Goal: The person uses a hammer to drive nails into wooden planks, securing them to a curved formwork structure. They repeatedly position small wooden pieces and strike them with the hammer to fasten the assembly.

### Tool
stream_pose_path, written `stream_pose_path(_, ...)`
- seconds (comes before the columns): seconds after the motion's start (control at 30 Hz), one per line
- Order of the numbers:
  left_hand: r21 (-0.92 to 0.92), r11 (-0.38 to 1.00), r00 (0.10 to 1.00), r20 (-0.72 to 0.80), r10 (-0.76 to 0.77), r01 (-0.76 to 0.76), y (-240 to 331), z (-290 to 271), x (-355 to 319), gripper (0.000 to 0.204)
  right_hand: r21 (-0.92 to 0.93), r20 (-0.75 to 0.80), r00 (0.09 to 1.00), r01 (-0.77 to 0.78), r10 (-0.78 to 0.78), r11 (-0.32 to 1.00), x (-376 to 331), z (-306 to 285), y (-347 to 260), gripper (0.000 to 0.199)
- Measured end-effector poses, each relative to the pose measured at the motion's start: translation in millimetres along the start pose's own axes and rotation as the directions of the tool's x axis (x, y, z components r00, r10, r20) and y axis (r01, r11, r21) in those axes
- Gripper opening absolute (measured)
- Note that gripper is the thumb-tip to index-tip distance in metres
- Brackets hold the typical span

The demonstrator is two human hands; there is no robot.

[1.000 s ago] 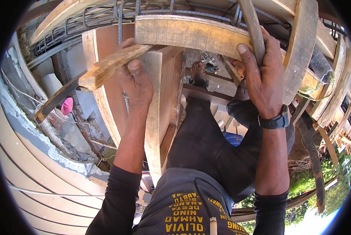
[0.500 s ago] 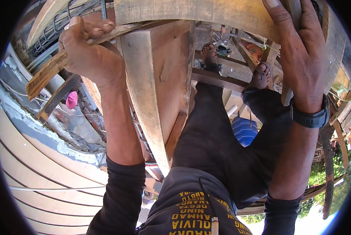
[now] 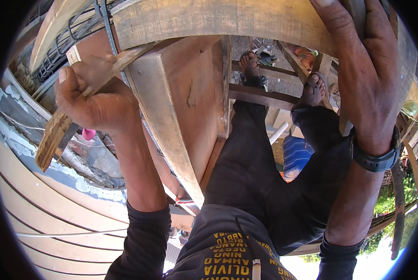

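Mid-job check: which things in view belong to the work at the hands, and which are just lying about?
With the work:
- rough wood strip, in the left hand
- narrow stick, in the right hand
- wide board, between the hands

Apparently just lying about:
- pink object
- blue striped item

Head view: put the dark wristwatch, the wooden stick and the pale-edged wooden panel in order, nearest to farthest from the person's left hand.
1. Wooden stick: gripped in the left hand, on the picture's left.
2. Pale-edged wooden panel: just right of that hand, toward the middle.
3. Dark wristwatch: farthest, across on the picture's right side.
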State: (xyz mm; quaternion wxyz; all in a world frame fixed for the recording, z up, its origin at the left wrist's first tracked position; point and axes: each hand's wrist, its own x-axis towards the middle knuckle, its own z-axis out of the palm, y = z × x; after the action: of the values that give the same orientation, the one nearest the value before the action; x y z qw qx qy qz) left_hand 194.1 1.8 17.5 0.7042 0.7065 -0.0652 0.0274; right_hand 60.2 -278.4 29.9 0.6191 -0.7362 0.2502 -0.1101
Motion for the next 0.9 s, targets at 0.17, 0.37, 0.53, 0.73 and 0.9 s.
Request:
stream_pose_path(0.17,-0.018,0.997,0.997,-0.005,-0.074,0.074,3.9,1.3,7.1,0.041,0.001,-0.008,1.0,0.002,-0.002,1.0,-2.2,-5.9,2.6,0.026)
stream_pose_path(0.37,0.031,0.998,0.997,0.046,-0.056,0.055,9.3,1.4,12.1,0.038,-0.011,0.0,1.0,0.015,-0.015,1.0,-3.5,-10.5,6.3,0.028)
stream_pose_path(0.53,0.059,0.995,0.991,-0.114,-0.076,0.083,6.3,4.8,10.8,0.036,-0.043,0.008,0.999,0.032,-0.032,0.999,-5.3,-11.6,8.9,0.03)
stream_pose_path(0.73,0.1,0.994,0.986,-0.161,-0.033,0.05,8.4,39.5,-4.7,0.034,-0.099,0.024,0.999,0.045,-0.043,0.994,-1.6,-14.6,8.8,0.032)
stream_pose_path(0.9,0.092,0.996,0.977,-0.211,0.017,0.003,2.2,40.1,-6.9,0.035,-0.199,0.059,0.996,0.077,-0.067,0.977,4.6,-20.0,7.2,0.034)
